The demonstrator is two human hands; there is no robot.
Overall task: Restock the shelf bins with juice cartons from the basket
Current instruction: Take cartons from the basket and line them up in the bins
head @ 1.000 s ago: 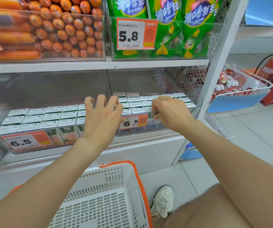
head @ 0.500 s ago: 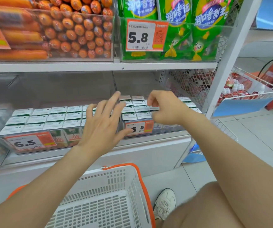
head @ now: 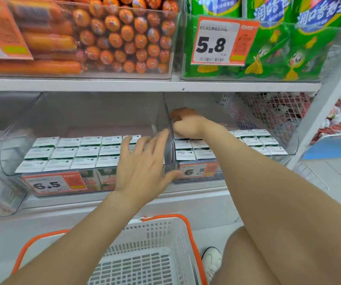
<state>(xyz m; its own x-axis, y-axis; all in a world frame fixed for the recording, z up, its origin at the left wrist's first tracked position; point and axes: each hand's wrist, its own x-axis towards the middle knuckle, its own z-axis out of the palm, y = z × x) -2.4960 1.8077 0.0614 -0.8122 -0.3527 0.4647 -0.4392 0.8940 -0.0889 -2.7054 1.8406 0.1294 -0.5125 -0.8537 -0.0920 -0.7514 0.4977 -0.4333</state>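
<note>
Restocking judged near complete: juice cartons pack the bin under the spread left hand, the basket below shows none, and the right hand is curled deep in the adjoining bin, its hold undeterminable.

Small juice cartons with white tops and green sides stand upright in tight rows, filling the near part of the clear plastic left bin. More of the same cartons stand in the clear right bin just beside it. A white slotted basket with orange trim sits nearest, below the shelf.
</note>
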